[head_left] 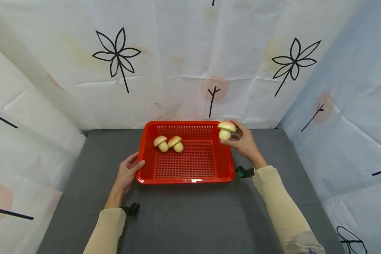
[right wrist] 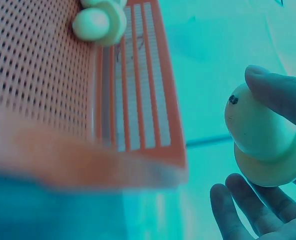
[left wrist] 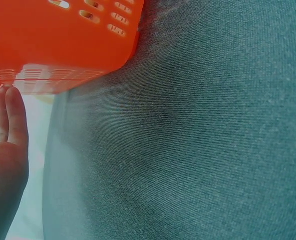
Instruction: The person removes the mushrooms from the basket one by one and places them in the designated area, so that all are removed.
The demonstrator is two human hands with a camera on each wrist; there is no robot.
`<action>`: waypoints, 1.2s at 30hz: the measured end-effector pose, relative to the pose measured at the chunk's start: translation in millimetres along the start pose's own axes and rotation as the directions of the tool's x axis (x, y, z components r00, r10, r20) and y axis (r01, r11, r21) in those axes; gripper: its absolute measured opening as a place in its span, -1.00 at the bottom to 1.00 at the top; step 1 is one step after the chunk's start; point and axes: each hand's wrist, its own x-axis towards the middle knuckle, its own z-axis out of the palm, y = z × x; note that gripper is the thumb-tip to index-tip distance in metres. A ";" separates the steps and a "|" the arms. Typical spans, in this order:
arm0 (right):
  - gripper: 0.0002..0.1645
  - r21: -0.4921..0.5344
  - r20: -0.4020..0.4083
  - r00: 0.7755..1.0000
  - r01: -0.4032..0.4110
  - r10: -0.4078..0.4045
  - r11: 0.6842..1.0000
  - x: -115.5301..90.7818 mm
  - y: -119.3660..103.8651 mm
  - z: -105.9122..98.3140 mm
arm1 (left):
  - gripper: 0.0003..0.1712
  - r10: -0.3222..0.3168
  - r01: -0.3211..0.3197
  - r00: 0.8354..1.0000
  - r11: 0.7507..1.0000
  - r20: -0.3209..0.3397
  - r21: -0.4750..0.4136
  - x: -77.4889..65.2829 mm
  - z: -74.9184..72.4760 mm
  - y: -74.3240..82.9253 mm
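A red plastic basket point(head_left: 185, 180) with a perforated floor holds two toy mushrooms, one with a pale cap point(head_left: 161, 144) and one with a redder cap point(head_left: 176, 144), side by side toward its left. My left hand point(head_left: 127, 173) grips the basket's left rim, thumb over the edge and fingers along the outer wall. At the basket's far right corner my right hand point(head_left: 242, 139) pinches a third toy mushroom point(head_left: 226, 130), cap up, above the rim. The right wrist view shows this mushroom point(right wrist: 260, 125) between thumb and fingers, with a dark spot on its stem end.
A grey cloth-covered table point(head_left: 190, 218) lies under the basket. White patterned fabric point(head_left: 184, 53) stands behind it and on both sides, close to the basket's far edge. Each wrist carries a dark strapped device, seen at the left point(head_left: 131, 209) and right point(head_left: 244, 172).
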 end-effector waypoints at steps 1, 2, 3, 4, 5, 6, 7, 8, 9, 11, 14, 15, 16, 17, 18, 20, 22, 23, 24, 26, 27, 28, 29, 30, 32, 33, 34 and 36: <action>0.07 -0.004 -0.013 1.000 -0.008 0.008 1.000 -1.2 2.9 -4.9 | -0.25 0.000 0.000 1.000 1.000 -0.002 -0.001 0.2 0.0 0.0; 0.07 -0.008 -0.025 1.000 -0.016 0.016 1.000 -2.5 5.8 -9.4 | -0.25 -0.001 0.001 1.000 1.000 -0.003 -0.002 0.4 0.0 0.0; 0.07 -0.011 -0.038 0.999 -0.025 0.024 1.000 -3.9 8.7 -13.7 | -0.25 -0.001 0.001 1.000 1.000 -0.007 -0.004 0.6 0.1 -0.1; 0.07 -0.012 -0.047 0.998 -0.029 0.028 1.000 -5.4 12.1 -17.9 | -0.26 -0.001 0.001 1.000 1.000 -0.008 -0.007 0.9 0.1 -0.3; 0.07 -0.012 -0.058 0.998 -0.035 0.034 0.999 -6.5 16.0 -21.7 | -0.26 -0.001 0.001 1.000 1.000 -0.010 -0.011 1.1 0.0 -0.6; 0.06 -0.014 -0.067 0.997 -0.038 0.037 0.999 -7.6 19.6 -25.2 | -0.26 0.001 -0.001 1.000 1.000 -0.009 -0.008 1.2 -0.1 -0.8; 0.06 -0.014 -0.076 0.996 -0.043 0.042 0.999 -8.6 23.4 -28.4 | -0.26 0.002 -0.002 1.000 1.000 -0.011 -0.011 1.4 0.0 -1.0; 0.06 -0.013 -0.083 0.995 -0.051 0.049 0.999 -9.8 27.1 -31.7 | -0.26 0.002 -0.002 1.000 1.000 -0.012 -0.012 1.4 0.0 -1.0; 0.05 -0.015 -0.088 0.994 -0.061 0.060 0.998 -10.8 30.7 -34.7 | -0.26 0.002 -0.003 1.000 1.000 -0.014 -0.013 1.4 0.2 -1.0; 0.05 -0.023 -0.097 0.992 -0.088 0.085 0.996 -12.3 37.8 -40.4 | -0.26 0.003 -0.003 1.000 1.000 -0.013 -0.011 1.2 0.5 -0.6; 0.06 -0.022 -0.106 0.986 -0.131 0.128 0.991 -14.8 46.8 -48.3 | -0.26 0.004 -0.004 1.000 1.000 -0.013 -0.007 1.3 0.8 0.1; 0.07 -0.026 -0.109 0.984 -0.146 0.142 0.989 -15.7 49.4 -50.6 | -0.25 0.004 -0.004 1.000 1.000 -0.011 -0.004 1.3 0.8 0.3; 0.08 -0.035 -0.114 0.982 -0.159 0.154 0.987 -16.5 52.4 -52.8 | -0.25 0.004 -0.004 1.000 1.000 -0.008 -0.002 1.2 0.7 0.5; 0.08 -0.047 -0.117 0.979 -0.171 0.164 0.984 -17.2 55.8 -54.9 | -0.25 0.004 -0.004 1.000 1.000 -0.008 0.000 1.3 0.6 0.7; 0.08 -0.060 -0.122 0.977 -0.182 0.173 0.982 -17.7 59.2 -56.5 | -0.25 0.004 -0.004 1.000 1.000 -0.009 0.001 1.3 0.6 0.9; 0.09 -0.099 -0.133 0.973 -0.203 0.190 0.974 -18.5 67.3 -59.3 | -0.25 0.000 0.000 1.000 1.000 -0.010 0.000 1.3 0.8 1.4; 0.10 -0.140 -0.147 0.967 -0.227 0.206 0.964 -18.8 76.3 -61.3 | -0.25 -0.002 0.002 1.000 1.000 -0.005 0.005 1.3 0.7 2.1; 0.10 -0.159 -0.154 0.964 -0.239 0.215 0.958 -18.7 81.0 -61.9 | -0.24 -0.003 0.003 1.000 1.000 -0.004 0.005 1.4 0.9 2.4; 0.10 -0.171 -0.160 0.961 -0.253 0.227 0.952 -18.8 85.1 -62.2 | -0.24 -0.004 0.004 1.000 1.000 -0.001 0.007 1.4 1.0 2.7; 0.11 -0.199 -0.168 0.954 -0.278 0.247 0.940 -19.0 92.9 -62.3 | -0.24 -0.004 0.004 1.000 1.000 0.007 0.008 1.5 0.9 3.1; 0.12 -0.214 -0.171 0.952 -0.288 0.254 0.933 -18.7 96.8 -62.2 | -0.24 -0.003 0.003 1.000 1.000 0.009 0.009 1.4 0.9 3.5; 0.12 -0.229 -0.173 0.950 -0.295 0.259 0.928 -18.3 100.3 -61.8 | -0.24 -0.005 0.005 1.000 1.000 0.013 0.011 1.1 0.8 4.0; 0.12 -0.240 -0.173 0.949 -0.300 0.263 0.923 -17.8 103.6 -61.2 | -0.24 -0.007 0.007 1.000 1.000 0.010 0.006 1.0 1.1 4.3; 0.12 -0.251 -0.172 0.949 -0.303 0.266 0.919 -17.3 106.6 -60.5 | -0.24 -0.010 0.010 1.000 1.000 0.012 0.005 0.8 1.0 4.5; 0.11 -0.273 -0.173 0.949 -0.305 0.265 0.912 -16.6 110.3 -58.4 | -0.24 -0.015 0.015 1.000 1.000 0.011 0.004 -0.2 1.3 5.0; 0.11 -0.281 -0.175 0.948 -0.307 0.266 0.909 -16.2 112.0 -57.4 | -0.24 -0.020 0.019 1.000 1.000 0.007 0.003 -0.7 1.3 4.9; 0.11 -0.287 -0.177 0.947 -0.312 0.270 0.906 -15.9 113.2 -56.1 | -0.25 -0.024 0.024 1.000 1.000 0.004 0.003 -1.2 1.6 4.7; 0.10 -0.290 -0.179 0.944 -0.320 0.277 0.902 -15.6 114.3 -53.4 | -0.25 -0.028 0.028 1.000 1.000 -0.003 0.000 -2.3 2.0 4.0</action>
